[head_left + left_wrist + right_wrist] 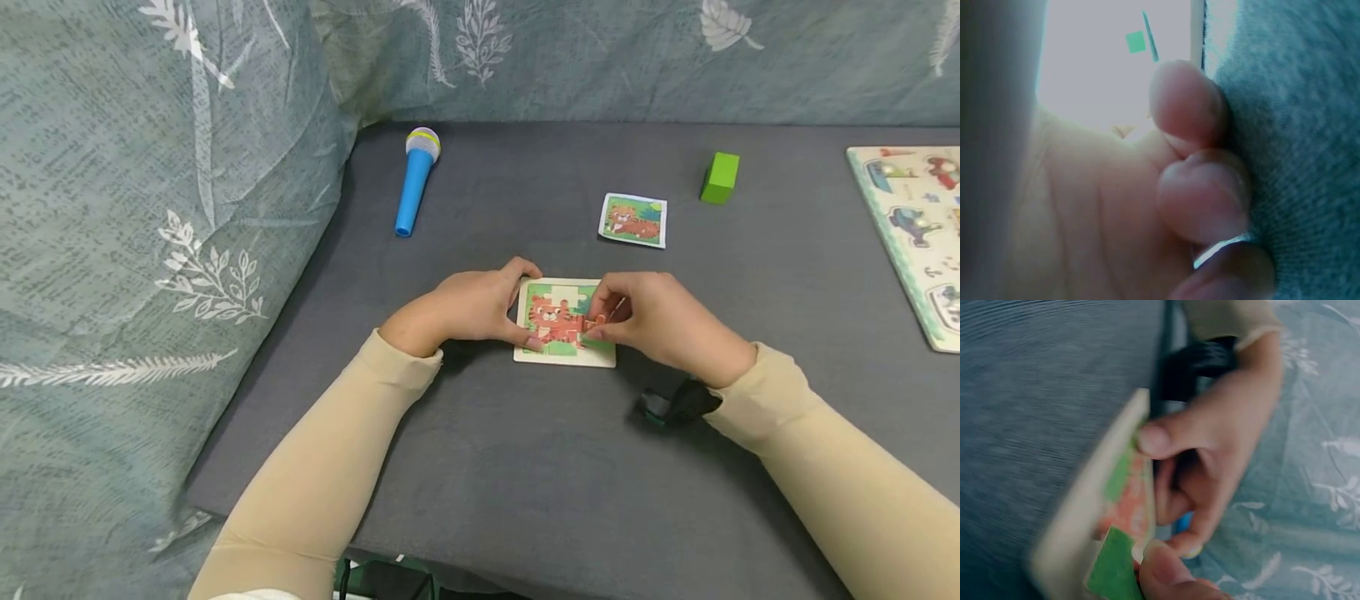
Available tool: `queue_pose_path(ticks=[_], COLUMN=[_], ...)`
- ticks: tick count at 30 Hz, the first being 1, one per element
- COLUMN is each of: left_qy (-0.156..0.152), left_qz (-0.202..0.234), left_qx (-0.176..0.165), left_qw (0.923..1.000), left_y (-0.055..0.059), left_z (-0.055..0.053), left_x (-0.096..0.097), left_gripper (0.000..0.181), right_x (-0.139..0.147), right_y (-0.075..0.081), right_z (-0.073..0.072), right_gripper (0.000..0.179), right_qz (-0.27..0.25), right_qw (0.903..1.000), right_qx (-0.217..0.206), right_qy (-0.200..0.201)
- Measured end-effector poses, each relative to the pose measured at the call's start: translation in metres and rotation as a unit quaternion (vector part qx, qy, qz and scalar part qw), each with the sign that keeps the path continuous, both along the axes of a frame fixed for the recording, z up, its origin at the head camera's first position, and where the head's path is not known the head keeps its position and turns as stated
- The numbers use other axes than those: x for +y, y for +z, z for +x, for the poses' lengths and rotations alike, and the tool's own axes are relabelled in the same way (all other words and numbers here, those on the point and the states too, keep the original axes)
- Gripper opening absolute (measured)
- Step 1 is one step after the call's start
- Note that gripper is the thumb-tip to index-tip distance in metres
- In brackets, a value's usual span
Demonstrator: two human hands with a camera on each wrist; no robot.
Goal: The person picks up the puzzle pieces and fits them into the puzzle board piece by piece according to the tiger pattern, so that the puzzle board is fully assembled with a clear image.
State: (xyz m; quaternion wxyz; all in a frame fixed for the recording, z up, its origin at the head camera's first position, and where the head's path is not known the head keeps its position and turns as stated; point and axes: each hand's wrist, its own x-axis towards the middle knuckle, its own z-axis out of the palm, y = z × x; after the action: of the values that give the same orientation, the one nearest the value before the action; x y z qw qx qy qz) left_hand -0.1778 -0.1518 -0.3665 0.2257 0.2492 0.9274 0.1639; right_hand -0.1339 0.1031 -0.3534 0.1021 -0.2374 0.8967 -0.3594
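A small wooden jigsaw puzzle board (604,358) with an orange tiger picture lies on the dark table, cream gaps showing at its top. My left hand (480,305) grips its left side, thumb over the near part and fingers at the far edge. In the right wrist view, that left hand (1210,447) has its thumb on the board's face. Over the board's right side, my right hand (660,321) pinches a puzzle piece (1113,567) between thumb and fingers; green shows on it there, orange in the head view. Overexposure in the left wrist view hides most detail beyond the fingers.
Beyond the board lies a tiger picture card (632,222). A green block (720,177) stands farther right, and a blue toy microphone (416,182) lies at the back left. A larger picture board (911,233) sits at the right edge. Leaf-patterned cloth (600,62) borders the table behind and left.
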Motion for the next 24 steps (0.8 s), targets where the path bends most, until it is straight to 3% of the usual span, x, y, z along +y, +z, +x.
queue_pose_path(ticks=[6, 14, 17, 21, 24], left_qy=[-0.003, 0.002, 0.002, 0.002, 0.000], left_qz=[-0.006, -0.005, -0.002, 0.001, 0.003], left_qx=[0.002, -0.004, -0.007, -0.007, -0.004], left_qw=[1.0000, 1.0000, 1.0000, 1.0000, 1.0000], left_y=[0.002, 0.002, 0.003, 0.004, 0.003], left_z=[-0.001, -0.001, 0.000, 0.001, 0.001], left_x=[0.003, 0.001, 0.001, 0.001, 0.001], left_gripper=[0.092, 0.092, 0.091, 0.090, 0.089], right_x=[-0.002, -0.009, -0.010, -0.012, -0.014], right_y=[-0.011, -0.009, -0.004, 0.001, 0.001], right_z=[0.002, 0.009, 0.016, 0.023, 0.025], right_gripper=[0.015, 0.016, 0.015, 0.012, 0.012], right_qz=[0.005, 0.069, 0.105, 0.155, 0.170], right_qw=[0.9991, 0.9934, 0.9869, 0.9713, 0.9643], right_qx=[0.042, 0.091, 0.121, 0.176, 0.197], right_qy=[0.006, 0.011, 0.018, 0.040, 0.050])
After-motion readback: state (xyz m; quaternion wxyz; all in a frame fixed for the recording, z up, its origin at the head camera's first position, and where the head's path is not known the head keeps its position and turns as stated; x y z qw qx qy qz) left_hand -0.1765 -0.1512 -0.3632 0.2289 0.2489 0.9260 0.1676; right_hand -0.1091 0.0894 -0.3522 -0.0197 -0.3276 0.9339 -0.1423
